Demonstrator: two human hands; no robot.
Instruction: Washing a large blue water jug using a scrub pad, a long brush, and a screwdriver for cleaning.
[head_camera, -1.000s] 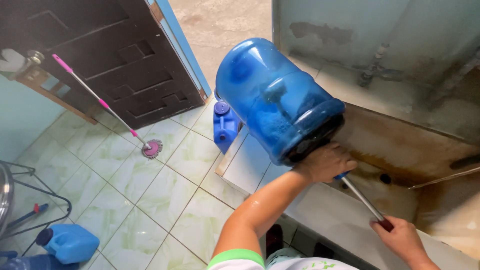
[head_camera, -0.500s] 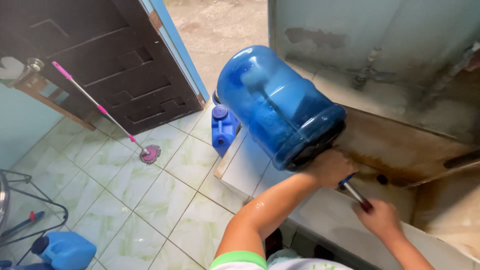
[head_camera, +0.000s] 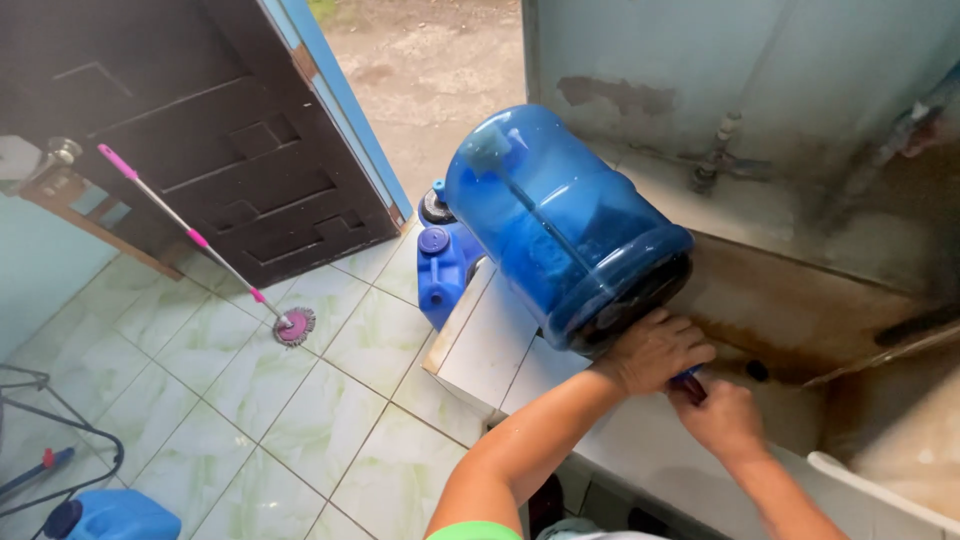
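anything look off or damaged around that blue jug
The big blue jug lies tipped on its side on the tiled ledge, held at the neck by the left hand. The wall behind has peeling, stained patches.

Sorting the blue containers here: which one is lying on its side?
The big translucent water jug, tipped on the tiled ledge under the left hand. The small jerrycans stand on the floor.

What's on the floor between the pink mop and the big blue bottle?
In the head view, a small blue jug stands on the tiles between the mop and the bottle, close beside the bottle.
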